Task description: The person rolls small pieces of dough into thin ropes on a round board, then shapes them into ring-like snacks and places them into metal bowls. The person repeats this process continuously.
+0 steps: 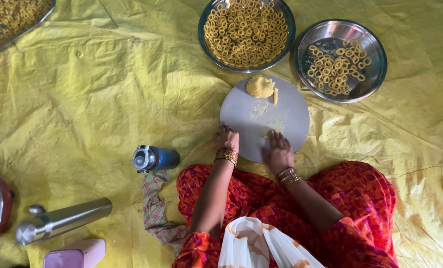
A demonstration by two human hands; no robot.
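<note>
A round grey board (pixel 291 116) lies on the yellow sheet in front of me. A lump of yellow dough (pixel 259 86) and a short dough strip (pixel 275 96) sit at its far edge. My left hand (pixel 226 137) rests with curled fingers on the board's near left rim. My right hand (pixel 278 147) presses flat on the board's near part, over a small bit of dough that is mostly hidden. Both wrists wear bangles.
Beyond the board stand a steel bowl (pixel 205 20) full of small dough rings and a steel plate (pixel 375 59) with fewer rings. Another ring-filled tray (pixel 30 25) is far left. A blue bottle (pixel 154 159), checked cloth (pixel 154 208), steel flask (pixel 63 221) and pink box (pixel 75 255) lie left.
</note>
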